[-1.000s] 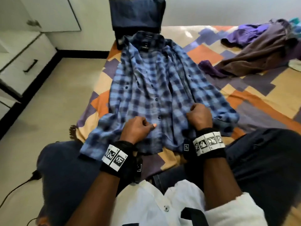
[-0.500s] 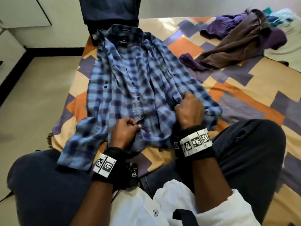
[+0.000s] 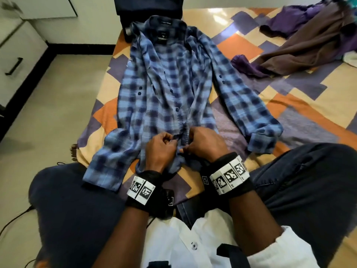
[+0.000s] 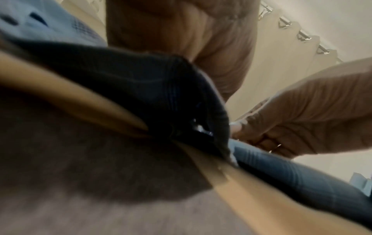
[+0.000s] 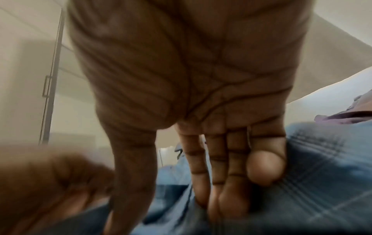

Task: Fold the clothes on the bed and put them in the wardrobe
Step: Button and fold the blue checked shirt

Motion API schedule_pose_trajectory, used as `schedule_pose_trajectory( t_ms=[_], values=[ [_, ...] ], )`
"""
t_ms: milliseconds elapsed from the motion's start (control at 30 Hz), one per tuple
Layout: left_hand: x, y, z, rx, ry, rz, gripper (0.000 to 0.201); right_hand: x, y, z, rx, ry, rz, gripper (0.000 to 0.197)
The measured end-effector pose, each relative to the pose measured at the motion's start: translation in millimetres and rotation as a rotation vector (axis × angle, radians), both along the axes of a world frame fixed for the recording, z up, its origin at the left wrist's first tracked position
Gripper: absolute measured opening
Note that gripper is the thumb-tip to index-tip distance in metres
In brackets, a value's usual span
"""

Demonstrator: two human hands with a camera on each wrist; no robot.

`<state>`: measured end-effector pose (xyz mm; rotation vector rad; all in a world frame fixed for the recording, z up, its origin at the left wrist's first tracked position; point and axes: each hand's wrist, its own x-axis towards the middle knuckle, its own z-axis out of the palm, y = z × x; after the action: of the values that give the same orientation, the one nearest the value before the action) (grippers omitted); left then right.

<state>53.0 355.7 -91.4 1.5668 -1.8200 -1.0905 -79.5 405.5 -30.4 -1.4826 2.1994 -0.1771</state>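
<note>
A blue plaid shirt (image 3: 170, 89) lies spread on the bed with its collar at the far end and both sleeves out to the sides. My left hand (image 3: 164, 146) and right hand (image 3: 202, 144) meet at the lower front opening near the hem. Each pinches one front edge, knuckles almost touching. In the left wrist view the dark shirt edge (image 4: 153, 89) bunches under my palm, and the right hand (image 4: 302, 120) pinches close by. In the right wrist view my fingers (image 5: 231, 182) curl down onto the plaid shirt (image 5: 322, 174).
A heap of brown and purple clothes (image 3: 309, 39) lies at the far right of the patchwork bedsheet (image 3: 289, 105). A dark garment (image 3: 148, 6) sits beyond the collar. White drawers (image 3: 17, 47) stand left across the floor. My knees flank the near bed edge.
My right hand has moved left from the shirt's right side to the middle, bringing the front panel with it. Both hands now meet at the front opening.
</note>
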Motion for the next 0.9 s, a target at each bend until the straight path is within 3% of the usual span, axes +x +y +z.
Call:
schedule_pose_trajectory(
  t_ms=[67,200,433,533,600,633,733,800,867,900],
  values=[
    [0.5,2.2,0.0,-0.009,0.043,0.049,0.011,7.3,0.0,-7.5,0.004,0.045,0.041,0.033],
    [4.1,2.5,-2.0,-0.051,0.068,0.053,0.006,4.7,-0.6,-6.4,0.020,0.009,0.073,0.004],
    [6.2,4.6,-1.1,0.002,0.059,-0.095,0.017,-0.2,8.0,13.9,0.300,-0.107,0.196,0.010],
    [8.2,7.3,4.6,0.018,0.042,-0.156,0.024,-1.4,8.7,10.3,0.339,0.006,0.178,0.018],
    [9.3,9.5,11.1,0.010,-0.037,-0.243,0.027,-4.8,8.8,5.8,0.284,0.070,0.067,0.021],
    [9.1,10.2,13.8,0.005,-0.100,-0.295,0.029,-6.5,8.5,6.0,0.213,0.065,0.005,0.014],
    [9.2,8.0,14.9,0.065,-0.206,-0.388,0.035,-5.0,2.2,10.8,-0.108,0.023,-0.177,0.011],
    [8.9,3.9,14.3,0.148,-0.209,-0.405,0.031,0.2,-7.5,12.1,-0.279,-0.049,-0.208,0.012],
    [7.9,-0.9,13.5,0.180,-0.182,-0.396,0.023,6.4,-16.7,5.6,-0.305,-0.093,-0.176,0.010],
    [7.8,-3.0,13.8,0.185,-0.163,-0.377,0.028,8.1,-19.6,-1.2,-0.279,-0.089,-0.171,0.009]
  ],
)
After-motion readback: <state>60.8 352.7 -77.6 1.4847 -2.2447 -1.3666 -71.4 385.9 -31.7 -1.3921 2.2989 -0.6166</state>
